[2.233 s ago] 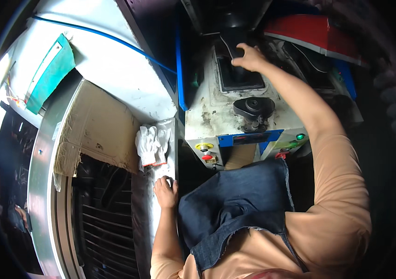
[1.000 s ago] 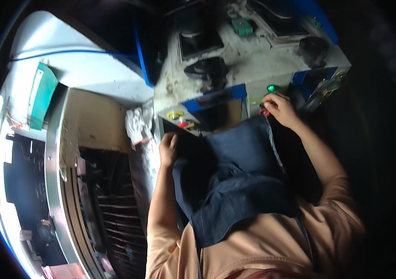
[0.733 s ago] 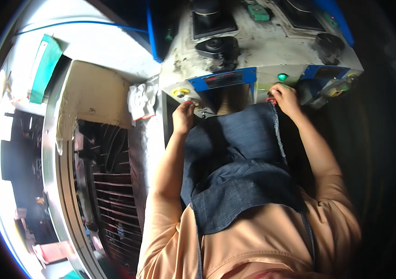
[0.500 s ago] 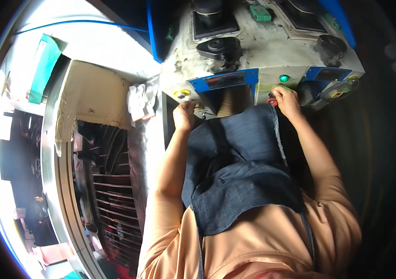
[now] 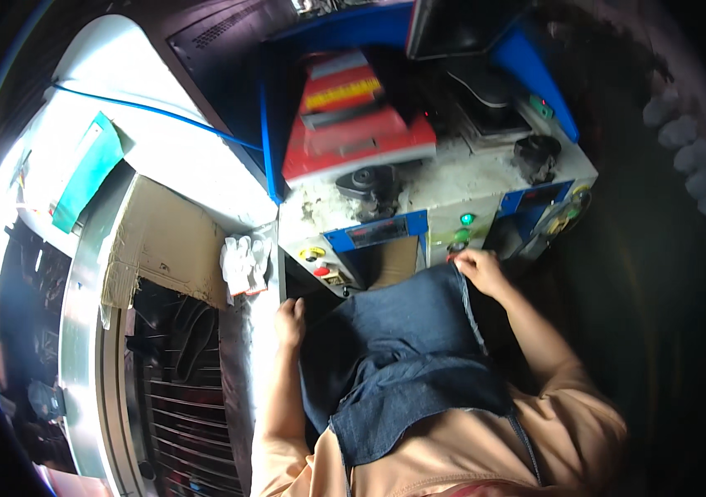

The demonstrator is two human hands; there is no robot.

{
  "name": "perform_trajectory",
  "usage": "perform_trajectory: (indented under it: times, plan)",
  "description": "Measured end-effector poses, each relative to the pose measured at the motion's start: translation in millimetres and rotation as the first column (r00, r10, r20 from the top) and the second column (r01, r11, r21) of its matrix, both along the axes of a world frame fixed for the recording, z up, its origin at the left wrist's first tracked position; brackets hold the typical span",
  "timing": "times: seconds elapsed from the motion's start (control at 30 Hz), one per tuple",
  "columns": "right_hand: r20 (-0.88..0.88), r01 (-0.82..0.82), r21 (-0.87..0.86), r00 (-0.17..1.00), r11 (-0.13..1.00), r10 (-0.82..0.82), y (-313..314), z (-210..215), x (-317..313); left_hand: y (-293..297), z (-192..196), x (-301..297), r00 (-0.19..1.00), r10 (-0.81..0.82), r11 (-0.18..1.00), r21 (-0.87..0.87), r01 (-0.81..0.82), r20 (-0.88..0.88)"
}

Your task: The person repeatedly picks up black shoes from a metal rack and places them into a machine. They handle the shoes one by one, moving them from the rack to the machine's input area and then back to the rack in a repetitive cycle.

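My right hand [image 5: 481, 272] has its fingers closed at a small red knob [image 5: 454, 257] on the machine's front panel, below a lit green button [image 5: 467, 219]. My left hand [image 5: 290, 321] hangs beside the white edge left of the machine, its fingers curled with nothing visible in them. It is apart from the panel, where a red button [image 5: 321, 272] and a yellow-ringed switch [image 5: 311, 255] show. A red machine cover [image 5: 360, 137] with a yellow label, smeared by motion, lies over the left station. The right station holds a black sole-shaped form [image 5: 479, 87].
White gloves [image 5: 244, 265] lie on the ledge to the left, beside a cardboard piece [image 5: 162, 240] over a dark rack [image 5: 187, 406]. A blue hose [image 5: 154, 116] crosses the white panel. A dark raised plate [image 5: 461, 25] stands above the right station.
My left hand has left the panel's red button and dropped down and left. My right hand stays at the red knob. The red cover now hides the left station; the view has tilted up.
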State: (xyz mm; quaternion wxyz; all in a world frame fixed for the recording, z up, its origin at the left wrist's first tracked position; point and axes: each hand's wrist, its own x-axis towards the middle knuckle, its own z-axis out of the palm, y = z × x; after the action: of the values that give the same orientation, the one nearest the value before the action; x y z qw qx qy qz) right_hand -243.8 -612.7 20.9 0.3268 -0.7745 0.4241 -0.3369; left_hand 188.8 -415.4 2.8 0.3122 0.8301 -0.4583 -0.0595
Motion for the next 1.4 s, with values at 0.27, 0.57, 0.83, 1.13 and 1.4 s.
perform_trajectory:
  times: [0.27,0.57,0.83,1.13,1.4]
  plan:
    - [0.272,-0.124,0.158,0.959,0.980,0.078,-18.2,99.4,-28.8,49.3,-24.6,21.7,0.923,0.198,0.978,-0.003,-0.209,0.329]
    - [-0.176,0.185,-0.604,0.918,0.775,-0.356,-197.7,224.0,-49.6,47.8,-22.5,17.7,0.935,0.235,0.972,-0.041,-0.233,0.266]
    - [-0.411,0.223,-0.122,0.876,0.967,-0.254,-333.7,207.7,-53.7,43.7,-28.1,21.8,0.924,0.216,0.975,-0.013,-0.223,0.315]
    - [-0.287,0.290,-0.266,0.887,0.919,-0.363,-340.4,196.1,-33.6,45.5,-23.9,18.8,0.917,0.229,0.970,0.008,-0.245,0.327]
    - [0.390,0.154,0.083,0.904,0.985,-0.174,-323.2,229.9,-58.3,45.0,-23.8,19.2,0.915,0.230,0.969,0.010,-0.247,0.332]
